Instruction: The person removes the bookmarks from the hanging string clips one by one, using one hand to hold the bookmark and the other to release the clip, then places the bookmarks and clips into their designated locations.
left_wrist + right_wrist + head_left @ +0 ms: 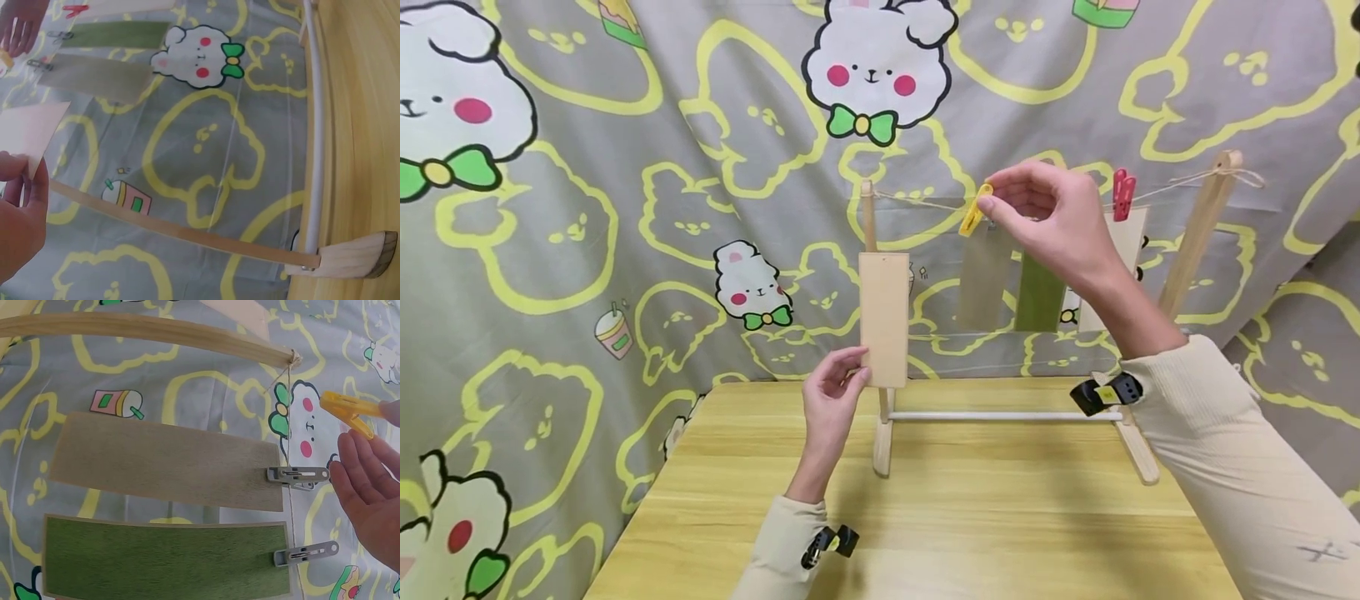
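Observation:
My left hand (835,392) pinches a pale beige card (883,317) by its lower left edge, holding it upright in front of the rack's left post. Between thumb and fingertips, my right hand (1060,217) holds a yellow clothespin (350,409), close by the string (289,425). Grey clips fasten a grey-brown card (165,462) and a green card (165,556) to that string. Farther right, a red clothespin (1123,196) holds up a pale card (1131,242), partly hidden behind my right hand and wrist in the head view.
The string runs between two wooden posts, the left post (869,217) and the right post (1198,233). A white rod (1000,415) joins them low down. The rack stands on a wooden table (1000,517) before a patterned curtain (625,208).

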